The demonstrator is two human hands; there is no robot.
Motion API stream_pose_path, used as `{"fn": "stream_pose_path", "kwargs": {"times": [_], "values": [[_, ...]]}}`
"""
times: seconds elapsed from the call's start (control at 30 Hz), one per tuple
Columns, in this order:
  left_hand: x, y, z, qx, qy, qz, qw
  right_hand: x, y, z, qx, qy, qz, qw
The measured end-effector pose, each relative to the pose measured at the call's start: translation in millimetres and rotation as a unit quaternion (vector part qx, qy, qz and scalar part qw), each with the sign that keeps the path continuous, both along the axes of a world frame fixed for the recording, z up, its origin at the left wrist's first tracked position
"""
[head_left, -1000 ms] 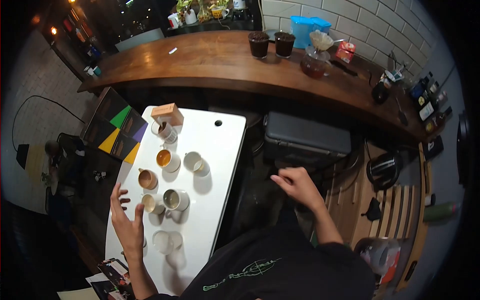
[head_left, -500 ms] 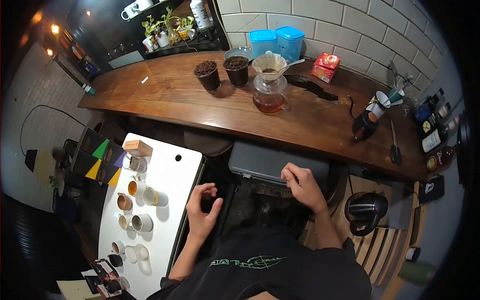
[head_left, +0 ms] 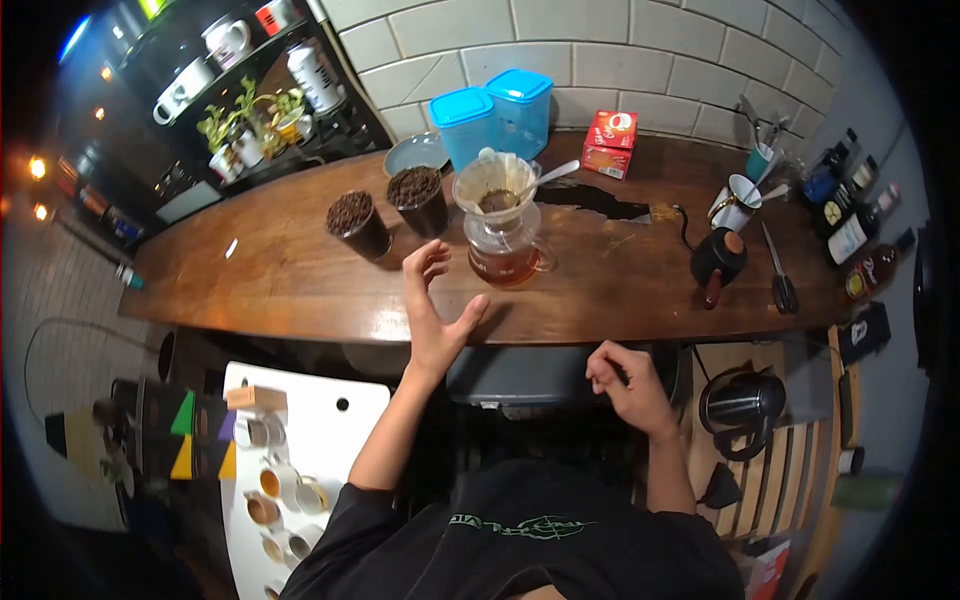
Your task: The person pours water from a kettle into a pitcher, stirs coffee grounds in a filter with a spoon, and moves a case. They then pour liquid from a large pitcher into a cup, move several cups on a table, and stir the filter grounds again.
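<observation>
My left hand (head_left: 440, 318) reaches over the counter's front edge, its thumb and fingers apart with nothing between them. Just beyond it stands a glass coffee server (head_left: 503, 265) with dark amber liquid inside, close to the fingers but not visibly held. On top of the server sits a dripper with a paper filter (head_left: 492, 180), wet coffee grounds in its bottom. A white spoon (head_left: 555, 174) leans across the dripper's rim. Left of it are two cups of dark coffee beans (head_left: 360, 228). My right hand (head_left: 632, 388) hovers before the counter, fingers curled in, with no object showing.
The wooden counter (head_left: 590, 305) holds two blue-lidded containers (head_left: 520, 115), a plate (head_left: 415, 153), a red box (head_left: 609, 143), a black gooseneck kettle (head_left: 718, 258) and scissors (head_left: 783, 280). At left, a white table (head_left: 325, 375) carries several cups. An electric kettle (head_left: 740, 400) stands at right.
My left hand has moved forward and up, from beside the white table to near the coffee server. My right hand stays in front of the counter, curled. The view has shifted toward the counter.
</observation>
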State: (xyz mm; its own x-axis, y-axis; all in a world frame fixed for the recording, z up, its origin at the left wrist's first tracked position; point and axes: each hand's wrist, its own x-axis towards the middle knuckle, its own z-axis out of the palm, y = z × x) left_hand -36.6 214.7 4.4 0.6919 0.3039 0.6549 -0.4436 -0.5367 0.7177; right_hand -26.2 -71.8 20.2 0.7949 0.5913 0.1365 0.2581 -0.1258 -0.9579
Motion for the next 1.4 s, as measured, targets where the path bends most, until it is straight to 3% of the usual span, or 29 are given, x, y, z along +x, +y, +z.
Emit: {"fn": "stream_pose_path", "kwargs": {"times": [0.17, 0.33, 0.67, 0.73, 0.8, 0.9, 1.07, 1.4], "values": [[41, 22, 6, 0.053, 0.039, -0.047, 0.997, 17, 35, 18, 0.056, -0.007, -0.087, 0.995], [45, 25, -11, 0.071, 0.043, -0.009, 0.997, 50, 74, 35, 0.155, -0.017, -0.143, 0.977], [64, 21, -5, 0.067, 0.045, -0.031, 0.996, 126, 110, 48, 0.162, -0.05, -0.138, 0.976], [71, 20, -9, 0.081, 0.052, -0.043, 0.994, 135, 110, 49, 0.095, -0.082, -0.12, 0.985], [73, 19, -17, 0.084, 0.047, -0.032, 0.995, 137, 113, 59, 0.099, -0.087, -0.124, 0.984], [71, 20, -18, 0.092, 0.041, -0.032, 0.994, 139, 117, 76, 0.024, -0.176, -0.142, 0.974], [69, 24, -19, 0.119, 0.038, -0.02, 0.992, 135, 121, 112, -0.018, -0.369, -0.042, 0.928], [68, 25, -23, 0.188, 0.039, -0.009, 0.981, 148, 134, 141, -0.08, -0.424, 0.03, 0.902]]}}
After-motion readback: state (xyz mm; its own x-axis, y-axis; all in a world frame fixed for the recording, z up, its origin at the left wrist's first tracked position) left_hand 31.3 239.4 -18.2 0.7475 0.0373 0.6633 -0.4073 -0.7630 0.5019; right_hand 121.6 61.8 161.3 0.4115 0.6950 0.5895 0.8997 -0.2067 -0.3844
